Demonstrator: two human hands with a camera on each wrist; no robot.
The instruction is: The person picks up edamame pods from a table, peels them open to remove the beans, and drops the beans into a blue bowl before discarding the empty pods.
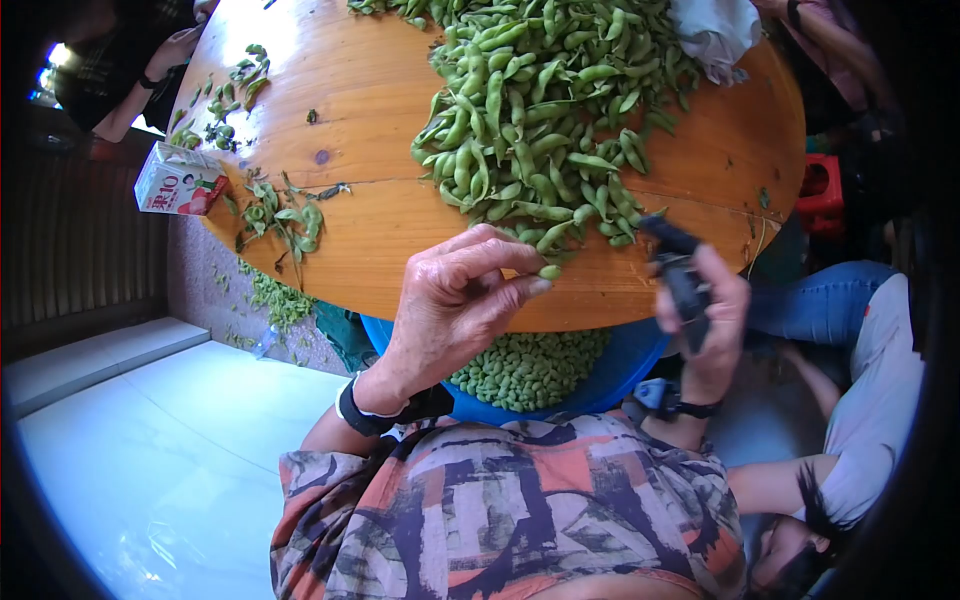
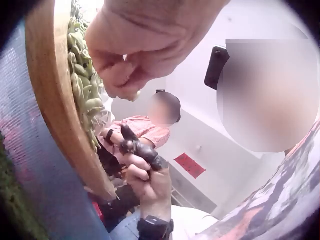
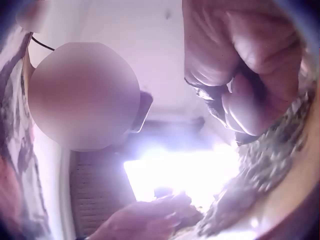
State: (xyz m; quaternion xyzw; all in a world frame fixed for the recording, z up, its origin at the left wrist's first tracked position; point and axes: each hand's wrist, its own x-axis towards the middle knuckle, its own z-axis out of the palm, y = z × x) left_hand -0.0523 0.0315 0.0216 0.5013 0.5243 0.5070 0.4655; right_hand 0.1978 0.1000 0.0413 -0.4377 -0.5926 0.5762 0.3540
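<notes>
Beside the heaped plump green pods (image 1: 540, 140) on the round orange-brown wooden surface (image 1: 370, 240), the left hand (image 1: 455, 285) pinches a small, partly hidden green pod (image 1: 549, 271); the right hand (image 1: 722, 315) grips a blurred black object (image 1: 686, 288). Light fingertip pressure should avoid crushing the pod.

At my wooden table (image 1: 350, 120), I record a dark slatted panel (image 1: 80, 240) at left and pale glossy floor (image 1: 150, 440) lower left in the head view, a pale wall (image 2: 215, 162) centre-right in the left wrist view, and white glare (image 3: 175, 172) low in the right wrist view.
</notes>
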